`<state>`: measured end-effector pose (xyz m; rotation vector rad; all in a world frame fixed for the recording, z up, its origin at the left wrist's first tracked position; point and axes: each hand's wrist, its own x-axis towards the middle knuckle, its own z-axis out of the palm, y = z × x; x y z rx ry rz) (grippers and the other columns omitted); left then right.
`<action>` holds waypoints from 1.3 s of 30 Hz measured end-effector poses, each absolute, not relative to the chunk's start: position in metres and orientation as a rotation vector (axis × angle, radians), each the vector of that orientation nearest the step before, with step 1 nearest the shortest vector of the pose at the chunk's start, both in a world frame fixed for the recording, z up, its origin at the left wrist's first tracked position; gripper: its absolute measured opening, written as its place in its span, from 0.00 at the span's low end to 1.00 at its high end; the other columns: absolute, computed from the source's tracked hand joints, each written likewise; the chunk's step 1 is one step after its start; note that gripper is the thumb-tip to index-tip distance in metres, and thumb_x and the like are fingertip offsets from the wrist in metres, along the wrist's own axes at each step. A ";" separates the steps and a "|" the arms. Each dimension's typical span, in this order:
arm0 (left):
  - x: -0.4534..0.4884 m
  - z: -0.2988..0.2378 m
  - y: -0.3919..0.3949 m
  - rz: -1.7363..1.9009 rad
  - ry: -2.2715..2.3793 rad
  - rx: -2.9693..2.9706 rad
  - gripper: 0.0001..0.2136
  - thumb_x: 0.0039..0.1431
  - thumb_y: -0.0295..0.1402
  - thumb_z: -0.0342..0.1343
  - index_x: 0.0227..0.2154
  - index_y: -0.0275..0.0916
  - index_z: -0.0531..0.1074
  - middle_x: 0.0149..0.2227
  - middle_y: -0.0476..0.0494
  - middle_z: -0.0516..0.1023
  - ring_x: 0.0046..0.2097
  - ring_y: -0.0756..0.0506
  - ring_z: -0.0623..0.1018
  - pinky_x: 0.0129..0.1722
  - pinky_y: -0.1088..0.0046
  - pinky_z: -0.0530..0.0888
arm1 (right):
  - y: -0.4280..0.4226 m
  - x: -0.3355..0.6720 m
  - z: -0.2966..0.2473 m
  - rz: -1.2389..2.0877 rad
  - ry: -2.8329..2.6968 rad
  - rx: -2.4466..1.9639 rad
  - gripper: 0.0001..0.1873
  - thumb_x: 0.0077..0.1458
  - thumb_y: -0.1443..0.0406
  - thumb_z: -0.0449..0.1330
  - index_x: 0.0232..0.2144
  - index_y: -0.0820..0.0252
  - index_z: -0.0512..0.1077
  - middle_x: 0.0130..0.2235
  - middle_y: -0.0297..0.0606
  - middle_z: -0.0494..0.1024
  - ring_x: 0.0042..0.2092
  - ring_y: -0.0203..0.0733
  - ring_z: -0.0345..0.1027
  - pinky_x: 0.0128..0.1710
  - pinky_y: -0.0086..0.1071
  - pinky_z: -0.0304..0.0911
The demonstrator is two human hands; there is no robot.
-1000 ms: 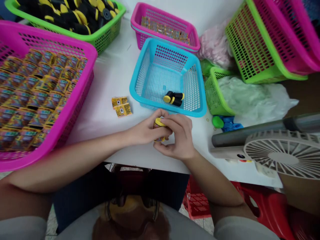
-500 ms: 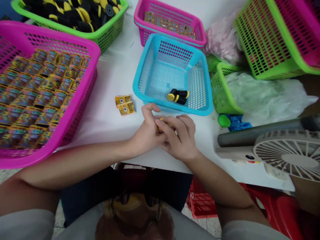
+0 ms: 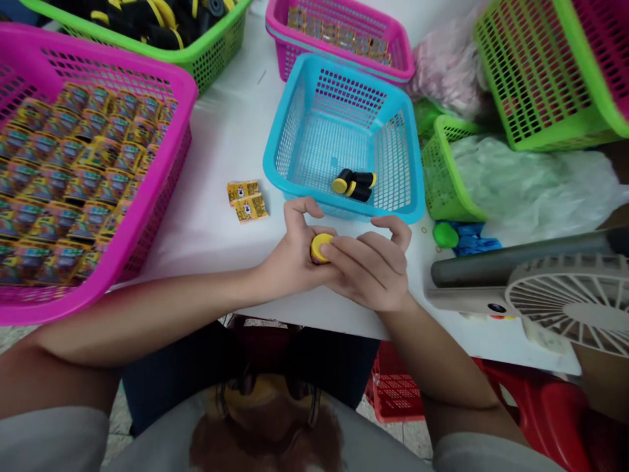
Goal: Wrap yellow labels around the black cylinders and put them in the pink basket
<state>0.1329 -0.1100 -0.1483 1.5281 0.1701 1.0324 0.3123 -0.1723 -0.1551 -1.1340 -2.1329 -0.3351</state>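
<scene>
Between my hands, close to the table's front edge, is a small yellow-capped cylinder [image 3: 321, 248], its round yellow end facing up. My left hand [image 3: 289, 259] is closed around its side, with the index finger bent up away from it. The fingers of my right hand [image 3: 371, 269] press on the yellow end, one finger raised. Most of the cylinder's body is hidden by my hands. Just beyond, a blue basket [image 3: 344, 208] holds several black cylinders [image 3: 361, 191] with yellow ends. Yellow printed labels [image 3: 249, 204] lie on the table left of my hands.
A pink basket [image 3: 162, 196] full of wrapped pieces stands left. Behind it is a green basket [image 3: 216, 65] of black-and-yellow parts. Another pink basket [image 3: 339, 52] stands behind the blue one. A fan [image 3: 574, 308], a grey tube [image 3: 472, 262] and plastic bags [image 3: 531, 183] are right.
The cylinder's yellow end now shows plainly between my hands. My right hand has shifted slightly right, its fingers straighter and one lifted. The view has shifted slightly.
</scene>
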 end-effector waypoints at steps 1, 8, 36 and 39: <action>0.133 -0.149 -0.110 1.039 0.197 1.531 0.25 0.54 0.21 0.60 0.41 0.48 0.47 0.26 0.64 0.58 0.21 0.57 0.60 0.19 0.80 0.56 | -0.172 0.311 -0.155 -0.378 -2.117 -1.129 0.24 0.59 0.55 0.69 0.57 0.31 0.74 0.43 0.27 0.85 0.40 0.46 0.73 0.61 0.58 0.69; 0.134 -0.152 -0.113 1.062 0.388 1.512 0.24 0.55 0.23 0.59 0.42 0.48 0.48 0.25 0.63 0.59 0.22 0.54 0.64 0.21 0.77 0.60 | -0.165 0.302 -0.151 -0.528 -2.087 -1.020 0.26 0.58 0.58 0.70 0.58 0.37 0.74 0.45 0.31 0.85 0.41 0.46 0.72 0.59 0.58 0.72; 0.128 -0.148 -0.098 1.076 0.274 1.942 0.22 0.63 0.34 0.62 0.50 0.47 0.53 0.43 0.50 0.71 0.36 0.52 0.76 0.35 0.74 0.76 | -0.152 0.309 -0.152 -0.508 -2.037 -0.799 0.25 0.65 0.62 0.64 0.62 0.47 0.67 0.45 0.36 0.80 0.44 0.43 0.74 0.56 0.50 0.72; 0.105 -0.128 -0.116 1.190 0.552 2.063 0.13 0.67 0.38 0.62 0.43 0.42 0.61 0.43 0.45 0.73 0.43 0.48 0.77 0.40 0.71 0.78 | -0.151 0.308 -0.148 -0.586 -1.913 -0.712 0.34 0.52 0.67 0.74 0.59 0.48 0.69 0.45 0.35 0.76 0.42 0.41 0.68 0.56 0.47 0.74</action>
